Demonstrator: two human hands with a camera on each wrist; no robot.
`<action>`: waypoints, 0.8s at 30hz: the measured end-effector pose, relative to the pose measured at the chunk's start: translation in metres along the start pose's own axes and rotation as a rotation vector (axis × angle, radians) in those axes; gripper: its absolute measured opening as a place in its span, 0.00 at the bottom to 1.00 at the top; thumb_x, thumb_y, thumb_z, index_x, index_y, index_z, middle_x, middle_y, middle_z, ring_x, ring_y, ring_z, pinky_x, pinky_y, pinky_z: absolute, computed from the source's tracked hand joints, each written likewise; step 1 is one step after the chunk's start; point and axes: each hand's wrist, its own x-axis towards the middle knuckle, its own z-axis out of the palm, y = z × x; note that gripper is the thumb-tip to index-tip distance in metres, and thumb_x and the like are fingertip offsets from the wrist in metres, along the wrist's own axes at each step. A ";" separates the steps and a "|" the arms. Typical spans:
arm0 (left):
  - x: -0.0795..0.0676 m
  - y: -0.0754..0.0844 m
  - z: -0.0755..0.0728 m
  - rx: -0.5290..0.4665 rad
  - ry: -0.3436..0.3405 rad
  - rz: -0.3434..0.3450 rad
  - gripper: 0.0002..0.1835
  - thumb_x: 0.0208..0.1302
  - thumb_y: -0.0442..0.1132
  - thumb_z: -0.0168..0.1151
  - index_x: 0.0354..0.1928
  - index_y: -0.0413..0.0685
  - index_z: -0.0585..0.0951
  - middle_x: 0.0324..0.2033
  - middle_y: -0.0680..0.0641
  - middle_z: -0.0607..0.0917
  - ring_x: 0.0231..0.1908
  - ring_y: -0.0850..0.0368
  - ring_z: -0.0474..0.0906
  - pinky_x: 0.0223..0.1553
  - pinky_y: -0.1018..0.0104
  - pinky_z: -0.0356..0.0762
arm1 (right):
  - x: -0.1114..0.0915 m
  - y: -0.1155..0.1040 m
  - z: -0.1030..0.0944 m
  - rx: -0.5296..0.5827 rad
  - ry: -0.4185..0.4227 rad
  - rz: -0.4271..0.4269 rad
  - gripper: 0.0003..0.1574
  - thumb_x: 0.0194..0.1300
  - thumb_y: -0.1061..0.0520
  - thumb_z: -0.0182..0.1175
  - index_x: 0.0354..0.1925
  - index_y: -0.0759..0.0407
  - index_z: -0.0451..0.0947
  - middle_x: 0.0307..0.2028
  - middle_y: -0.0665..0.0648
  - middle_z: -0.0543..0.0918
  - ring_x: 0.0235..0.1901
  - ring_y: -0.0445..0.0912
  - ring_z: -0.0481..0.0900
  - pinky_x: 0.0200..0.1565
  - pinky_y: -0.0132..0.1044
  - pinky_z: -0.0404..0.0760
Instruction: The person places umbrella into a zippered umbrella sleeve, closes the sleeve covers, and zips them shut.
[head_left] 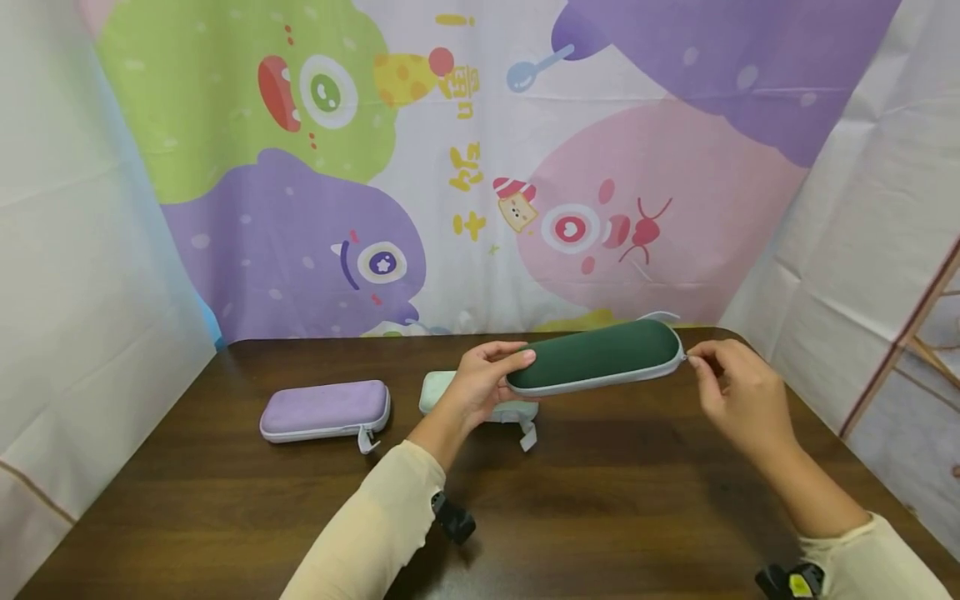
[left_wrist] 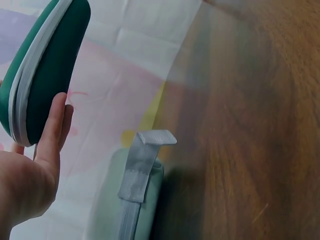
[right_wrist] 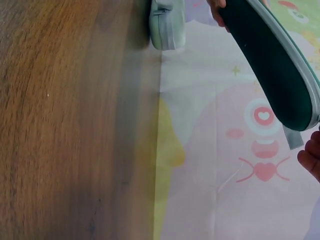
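Note:
A dark green zip case (head_left: 600, 354) with a pale grey zip band is held above the table, its right end slightly higher. My left hand (head_left: 483, 379) grips its left end, thumb on top; the left wrist view shows fingers along the underside. At the right end my right hand (head_left: 746, 396) pinches the small zipper pull between thumb and finger. A grey fabric strap (right_wrist: 293, 137) hangs off that end in the right wrist view. Behind and below my left hand lies a mint green case (head_left: 437, 387), partly hidden, with a grey strap (left_wrist: 137, 170).
On the table (head_left: 585, 517), left of the mint case, lies a purple zip case (head_left: 326, 408) with a grey strap at its front right corner. A cartoon-printed cloth (head_left: 465, 292) hangs along the table's back edge. White cloth (head_left: 847, 250) hangs at the sides.

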 end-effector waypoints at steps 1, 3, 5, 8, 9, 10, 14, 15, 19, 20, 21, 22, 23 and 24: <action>0.000 0.001 -0.001 0.008 -0.009 0.007 0.18 0.62 0.30 0.65 0.54 0.34 0.78 0.44 0.40 0.83 0.32 0.48 0.85 0.38 0.39 0.80 | 0.000 0.000 0.000 0.000 -0.003 0.002 0.15 0.43 0.77 0.69 0.32 0.69 0.80 0.26 0.61 0.80 0.23 0.49 0.73 0.26 0.29 0.69; -0.001 0.002 -0.002 0.018 -0.026 0.012 0.19 0.62 0.28 0.64 0.55 0.33 0.77 0.43 0.41 0.82 0.32 0.48 0.85 0.36 0.42 0.82 | 0.000 0.001 0.000 0.001 -0.007 0.006 0.15 0.43 0.77 0.69 0.32 0.69 0.80 0.26 0.61 0.80 0.23 0.49 0.73 0.26 0.29 0.69; -0.002 0.003 -0.004 0.033 -0.041 0.013 0.20 0.62 0.27 0.63 0.56 0.32 0.77 0.42 0.41 0.82 0.32 0.48 0.85 0.34 0.44 0.83 | 0.000 0.002 -0.001 0.005 -0.012 0.010 0.15 0.43 0.77 0.70 0.33 0.69 0.80 0.26 0.61 0.80 0.23 0.48 0.73 0.27 0.28 0.69; -0.004 0.006 -0.006 0.060 -0.061 0.012 0.21 0.61 0.25 0.62 0.58 0.30 0.75 0.42 0.42 0.82 0.34 0.49 0.84 0.32 0.49 0.84 | 0.001 0.004 -0.002 0.010 -0.026 0.011 0.16 0.43 0.78 0.70 0.33 0.69 0.80 0.27 0.60 0.81 0.24 0.47 0.74 0.27 0.27 0.70; -0.004 0.007 -0.007 0.072 -0.066 0.013 0.21 0.61 0.25 0.62 0.57 0.30 0.76 0.42 0.43 0.82 0.35 0.49 0.84 0.32 0.51 0.84 | 0.001 0.005 -0.003 0.014 -0.032 0.009 0.16 0.43 0.78 0.70 0.33 0.69 0.80 0.27 0.60 0.81 0.25 0.47 0.74 0.28 0.26 0.70; -0.005 0.008 -0.008 0.082 -0.071 0.014 0.21 0.60 0.25 0.62 0.56 0.31 0.77 0.42 0.43 0.82 0.36 0.49 0.84 0.32 0.52 0.85 | 0.002 0.005 -0.003 0.021 -0.038 0.007 0.16 0.43 0.78 0.70 0.33 0.69 0.80 0.28 0.60 0.81 0.25 0.46 0.74 0.28 0.25 0.71; -0.006 0.013 -0.012 0.117 -0.089 0.018 0.18 0.58 0.24 0.63 0.52 0.35 0.81 0.42 0.44 0.83 0.38 0.49 0.83 0.32 0.56 0.84 | 0.002 0.008 -0.005 0.084 -0.072 -0.006 0.16 0.45 0.77 0.70 0.34 0.66 0.81 0.29 0.57 0.82 0.28 0.43 0.74 0.31 0.21 0.71; -0.006 0.015 -0.013 0.125 -0.095 0.019 0.18 0.57 0.23 0.64 0.51 0.36 0.82 0.43 0.44 0.83 0.38 0.48 0.83 0.32 0.56 0.84 | 0.002 0.008 -0.005 0.103 -0.085 -0.014 0.13 0.48 0.75 0.70 0.34 0.66 0.81 0.30 0.56 0.82 0.29 0.42 0.74 0.32 0.20 0.71; -0.008 0.019 -0.016 0.168 -0.136 0.011 0.20 0.57 0.23 0.63 0.55 0.32 0.79 0.44 0.44 0.83 0.38 0.49 0.84 0.34 0.56 0.84 | 0.003 0.010 -0.006 0.174 -0.144 -0.059 0.06 0.65 0.61 0.64 0.34 0.64 0.81 0.32 0.54 0.82 0.31 0.38 0.73 0.32 0.20 0.71; -0.008 0.020 -0.017 0.179 -0.151 0.010 0.21 0.58 0.23 0.63 0.55 0.31 0.78 0.44 0.44 0.83 0.38 0.50 0.84 0.35 0.56 0.84 | 0.003 0.011 -0.006 0.188 -0.160 -0.071 0.11 0.69 0.56 0.61 0.34 0.64 0.82 0.32 0.54 0.82 0.32 0.38 0.73 0.32 0.20 0.71; -0.008 0.021 -0.018 0.188 -0.167 0.008 0.22 0.58 0.23 0.63 0.56 0.30 0.78 0.44 0.44 0.83 0.37 0.50 0.84 0.35 0.56 0.84 | 0.003 0.011 -0.007 0.200 -0.178 -0.080 0.17 0.71 0.50 0.58 0.34 0.63 0.82 0.32 0.53 0.82 0.32 0.37 0.73 0.32 0.21 0.71; -0.008 0.022 -0.019 0.197 -0.181 0.007 0.22 0.58 0.24 0.63 0.57 0.29 0.77 0.43 0.44 0.83 0.37 0.51 0.84 0.35 0.56 0.84 | 0.003 0.011 -0.007 0.215 -0.191 -0.090 0.21 0.72 0.47 0.55 0.34 0.63 0.81 0.32 0.53 0.82 0.32 0.36 0.72 0.32 0.22 0.71; -0.008 0.023 -0.020 0.206 -0.196 0.005 0.23 0.58 0.24 0.63 0.57 0.29 0.76 0.42 0.44 0.83 0.36 0.51 0.84 0.35 0.56 0.84 | 0.004 0.012 -0.007 0.229 -0.206 -0.098 0.23 0.73 0.45 0.54 0.34 0.62 0.81 0.32 0.52 0.82 0.32 0.36 0.72 0.32 0.22 0.71; -0.008 0.024 -0.022 0.214 -0.210 0.003 0.23 0.58 0.25 0.63 0.58 0.28 0.76 0.41 0.43 0.83 0.36 0.52 0.84 0.35 0.56 0.84 | 0.004 0.012 -0.006 0.244 -0.219 -0.110 0.26 0.73 0.42 0.51 0.34 0.61 0.81 0.32 0.51 0.82 0.32 0.35 0.72 0.31 0.22 0.71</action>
